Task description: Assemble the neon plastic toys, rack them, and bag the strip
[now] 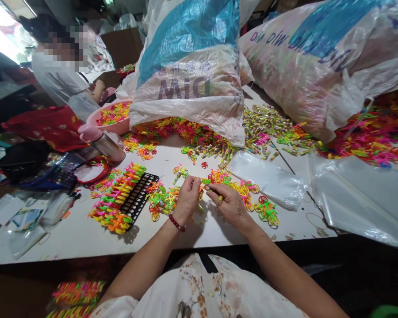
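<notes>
My left hand (pixel 186 198) and my right hand (pixel 228 203) meet over the white table (pixel 86 234), both pinched on one small green and yellow plastic toy piece (pixel 204 182) held between them. A red bead bracelet circles my left wrist. Loose neon toy bicycles (pixel 162 201) lie just left of my hands, and more (pixel 267 211) lie to the right. A black grid tray (pixel 137 198) stands further left, lined with rows of bright plastic pieces (pixel 116 203).
Two big plastic sacks (pixel 189 66) (pixel 321 57) spill coloured pieces across the back. Clear bags (pixel 268 179) lie on the right. A pink bowl (pixel 114 121) and a pink-capped steel flask (pixel 101 143) sit at the left. Another person (pixel 63 75) sits at the far left.
</notes>
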Motion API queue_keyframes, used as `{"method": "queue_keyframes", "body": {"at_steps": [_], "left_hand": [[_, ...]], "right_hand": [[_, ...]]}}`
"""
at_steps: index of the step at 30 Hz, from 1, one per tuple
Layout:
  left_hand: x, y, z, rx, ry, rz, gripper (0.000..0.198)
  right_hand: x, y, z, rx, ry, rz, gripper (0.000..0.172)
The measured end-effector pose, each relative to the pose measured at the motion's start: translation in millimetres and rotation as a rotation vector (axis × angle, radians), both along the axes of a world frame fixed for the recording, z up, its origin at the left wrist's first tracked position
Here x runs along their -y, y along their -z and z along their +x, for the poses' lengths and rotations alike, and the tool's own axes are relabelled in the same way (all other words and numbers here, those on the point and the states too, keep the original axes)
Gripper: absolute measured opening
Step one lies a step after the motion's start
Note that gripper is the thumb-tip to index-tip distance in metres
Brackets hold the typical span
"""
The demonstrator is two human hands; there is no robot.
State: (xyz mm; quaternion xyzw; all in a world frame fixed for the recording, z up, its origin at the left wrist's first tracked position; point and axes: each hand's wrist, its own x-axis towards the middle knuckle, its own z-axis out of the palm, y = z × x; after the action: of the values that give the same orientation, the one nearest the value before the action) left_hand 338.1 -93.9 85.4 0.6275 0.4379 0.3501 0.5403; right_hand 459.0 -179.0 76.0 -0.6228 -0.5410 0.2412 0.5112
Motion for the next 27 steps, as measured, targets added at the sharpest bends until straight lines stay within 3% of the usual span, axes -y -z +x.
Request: {"method": "queue_keyframes", "body": {"at_steps": [8,11,15,18,20,22,24,27], "left_hand": [[-6,7.3,2,-0.067,-0.067,-0.007,0.027],[-16,15.2,0,-0.111,-0.011,-0.022,0.029],[-55,16.4,-3,-0.42,0.17,0.201,0.028],[-99,11.0,1,-0.643,0.147,0.343,0.021],[-128,8.2,11,-0.656,0.106,0.363,0.008],[-151,7.9,24,-0.614,0.1,0.381,0.022],[-167,10.5,38,-0.556,0.109,0.373,0.033],[-180,16.7,52,-0.449,0.076,0.295,0.022]], "right_hand": [[-2,-0.9,-12,0.23,-0.07,0.008,0.026],[-4,7.2,-13,0.276,-0.1,-0.013,0.027],[-8,16.3,-4,0.34,0.004,0.019,0.029],[-5,13.9,3,0.302,0.083,0.047,0.03],[-1,10.4,3,0.2,0.028,-0.007,0.027],[3,8.0,-1,0.075,-0.046,-0.093,0.027],[7,7.8,-7,-0.033,-0.075,-0.194,0.026],[12,10.4,-13,-0.141,-0.042,-0.325,0.023]]}}
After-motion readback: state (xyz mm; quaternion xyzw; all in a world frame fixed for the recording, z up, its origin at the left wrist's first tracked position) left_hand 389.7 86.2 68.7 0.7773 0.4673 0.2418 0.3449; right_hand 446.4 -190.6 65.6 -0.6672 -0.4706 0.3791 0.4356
